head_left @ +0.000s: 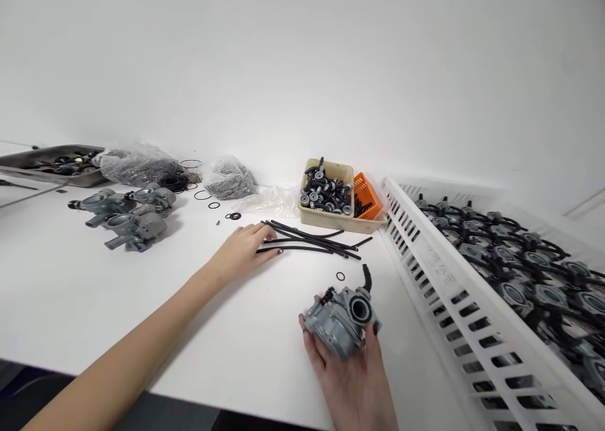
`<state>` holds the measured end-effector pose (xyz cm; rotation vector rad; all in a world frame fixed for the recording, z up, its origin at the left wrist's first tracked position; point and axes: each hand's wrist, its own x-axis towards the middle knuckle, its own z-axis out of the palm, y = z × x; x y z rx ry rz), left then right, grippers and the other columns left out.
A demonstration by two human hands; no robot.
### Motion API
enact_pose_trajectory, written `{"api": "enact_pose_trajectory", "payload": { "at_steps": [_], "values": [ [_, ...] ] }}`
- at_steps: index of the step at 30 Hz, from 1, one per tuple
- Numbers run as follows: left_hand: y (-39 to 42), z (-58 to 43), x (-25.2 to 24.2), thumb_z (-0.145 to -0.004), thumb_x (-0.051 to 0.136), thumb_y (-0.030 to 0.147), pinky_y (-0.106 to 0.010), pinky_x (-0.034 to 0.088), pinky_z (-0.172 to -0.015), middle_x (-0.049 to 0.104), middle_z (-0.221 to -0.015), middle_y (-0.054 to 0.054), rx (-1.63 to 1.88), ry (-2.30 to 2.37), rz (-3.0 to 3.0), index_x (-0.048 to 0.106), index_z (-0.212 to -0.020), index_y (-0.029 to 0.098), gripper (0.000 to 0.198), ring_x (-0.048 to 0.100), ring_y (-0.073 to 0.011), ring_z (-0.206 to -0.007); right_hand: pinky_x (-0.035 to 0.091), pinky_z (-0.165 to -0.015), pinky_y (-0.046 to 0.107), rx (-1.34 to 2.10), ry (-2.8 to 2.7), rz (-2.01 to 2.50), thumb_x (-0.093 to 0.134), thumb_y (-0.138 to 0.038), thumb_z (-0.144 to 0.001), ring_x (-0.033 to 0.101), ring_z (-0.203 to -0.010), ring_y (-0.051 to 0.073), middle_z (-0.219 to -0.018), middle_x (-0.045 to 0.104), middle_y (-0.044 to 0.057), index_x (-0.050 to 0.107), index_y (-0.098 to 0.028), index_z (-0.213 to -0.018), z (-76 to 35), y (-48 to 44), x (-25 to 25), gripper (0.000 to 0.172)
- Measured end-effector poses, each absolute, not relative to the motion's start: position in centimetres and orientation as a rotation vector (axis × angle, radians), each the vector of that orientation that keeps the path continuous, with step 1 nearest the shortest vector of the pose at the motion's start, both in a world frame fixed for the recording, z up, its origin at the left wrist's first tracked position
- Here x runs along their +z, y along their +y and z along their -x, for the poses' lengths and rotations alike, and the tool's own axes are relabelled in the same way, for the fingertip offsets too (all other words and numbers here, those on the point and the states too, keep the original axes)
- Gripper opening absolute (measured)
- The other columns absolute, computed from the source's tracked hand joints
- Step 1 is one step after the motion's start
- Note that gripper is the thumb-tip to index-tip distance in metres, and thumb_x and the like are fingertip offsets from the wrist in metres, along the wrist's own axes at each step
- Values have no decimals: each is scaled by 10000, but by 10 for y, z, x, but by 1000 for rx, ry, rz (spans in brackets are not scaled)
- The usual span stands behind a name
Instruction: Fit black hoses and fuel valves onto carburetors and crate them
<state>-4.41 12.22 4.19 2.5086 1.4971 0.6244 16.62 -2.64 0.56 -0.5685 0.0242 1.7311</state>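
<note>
My right hand (pixel 352 374) is closed around a grey metal carburetor (pixel 338 324), held above the front of the table with its round bore facing up. A short black hose stub (pixel 367 278) sticks up from it. My left hand (pixel 246 248) touches the left ends of a bundle of thin black rubber hoses (pixel 312 239) on the table. Its thumb and fingers are apart over them, with no hose lifted. A small black O-ring (pixel 340 276) lies just behind the carburetor.
A white slotted crate (pixel 439 286) full of carburetors stands at right. Behind the hoses are a cream bin (pixel 326 220) of black-and-silver parts and an orange basket (pixel 371 195). Several carburetors (pixel 135 226), bagged small parts (pixel 229 179), O-rings (pixel 214 205) and a metal tray (pixel 87 178) lie left.
</note>
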Motion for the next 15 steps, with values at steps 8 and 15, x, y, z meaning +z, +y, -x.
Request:
{"api": "enact_pose_trajectory", "payload": {
  "at_steps": [8,15],
  "values": [
    [80,5,35,-851,489,574,-343,494,-779,643,-1045,-132,447,459,-1824,506,-1186,170,525,615,-222,-919,529,-724,398,1701,-320,734,614,-713,-671,687,-857,284,-1028,715,77,589,-278,-1222,-166,-23,13,702],
    [67,0,29,-595,543,792,-387,504,-763,661,-1033,-156,594,230,-1440,554,-1223,157,893,639,-285,-917,533,-746,368,1268,-1080,1113,694,-613,-670,618,-948,252,-1126,615,74,393,-314,-1357,-150,2,58,806]
  ]
}}
